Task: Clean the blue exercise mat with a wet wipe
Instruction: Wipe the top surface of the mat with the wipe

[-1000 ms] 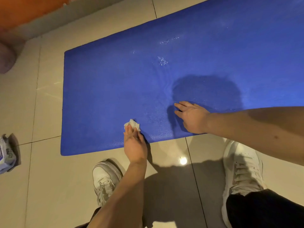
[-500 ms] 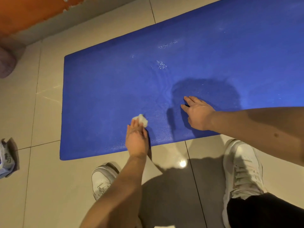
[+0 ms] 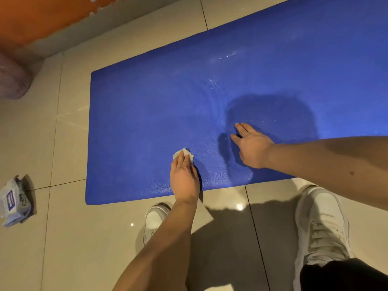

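The blue exercise mat (image 3: 147, 114) lies flat on the tiled floor. My left hand (image 3: 183, 177) reaches onto its near edge, and its straight fingers press a small crumpled white wet wipe (image 3: 183, 153) against the mat; part of the wipe is hidden under the fingertips. To the right, my right hand (image 3: 252, 145) lies flat on the mat with fingers extended, holding nothing. Small wet specks (image 3: 213, 81) glisten farther up the mat.
A pack of wet wipes (image 3: 14, 203) lies on the tiles at the left edge. My white shoes (image 3: 155, 219) (image 3: 321, 227) stand just in front of the mat. A greyish round object (image 3: 12, 80) sits at far left beneath an orange wall (image 3: 42, 15).
My left hand has pushed the wipe a little farther onto the mat and to the right. My right hand has shifted slightly farther from the near edge.
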Available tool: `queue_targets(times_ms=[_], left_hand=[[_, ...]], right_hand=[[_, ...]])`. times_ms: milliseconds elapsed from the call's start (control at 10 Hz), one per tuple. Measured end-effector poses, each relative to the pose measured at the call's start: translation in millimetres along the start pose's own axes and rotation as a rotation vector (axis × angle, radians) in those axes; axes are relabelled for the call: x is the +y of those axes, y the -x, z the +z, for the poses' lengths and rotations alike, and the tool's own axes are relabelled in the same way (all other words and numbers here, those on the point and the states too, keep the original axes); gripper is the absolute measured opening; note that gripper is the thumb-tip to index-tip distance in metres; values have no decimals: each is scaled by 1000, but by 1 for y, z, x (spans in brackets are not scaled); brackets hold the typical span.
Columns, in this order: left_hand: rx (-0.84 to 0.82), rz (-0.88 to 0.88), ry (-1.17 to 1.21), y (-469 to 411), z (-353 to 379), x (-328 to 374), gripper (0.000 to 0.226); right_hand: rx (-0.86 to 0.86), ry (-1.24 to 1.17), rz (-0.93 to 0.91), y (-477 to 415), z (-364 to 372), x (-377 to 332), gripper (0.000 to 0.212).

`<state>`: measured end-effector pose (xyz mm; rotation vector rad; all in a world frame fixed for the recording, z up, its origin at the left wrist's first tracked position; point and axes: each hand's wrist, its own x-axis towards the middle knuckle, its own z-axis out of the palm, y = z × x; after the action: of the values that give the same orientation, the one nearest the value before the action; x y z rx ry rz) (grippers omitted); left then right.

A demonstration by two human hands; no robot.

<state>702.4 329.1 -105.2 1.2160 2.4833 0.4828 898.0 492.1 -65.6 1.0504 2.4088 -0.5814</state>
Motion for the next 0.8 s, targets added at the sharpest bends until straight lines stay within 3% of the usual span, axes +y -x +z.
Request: queue_targets(times_ms=[100,200,300,600,800], left_hand=[[-89,85,48,8,8,6,55],[-99,-172,679,16,13,36,36],[-26,340,-5,15,39,45,48],[-33,45,-12,-27,-11,15,36],[-40,-72,93,-11,-32,47,37]], right_hand=[[1,30,-16,-4,4,3,77],[27,76,-30,-5,12,4,78],[65,149,-54,-3,20,5,77],[-48,170,-92,4,-1,15,76],[-108,93,-60,14,-41,0,74]])
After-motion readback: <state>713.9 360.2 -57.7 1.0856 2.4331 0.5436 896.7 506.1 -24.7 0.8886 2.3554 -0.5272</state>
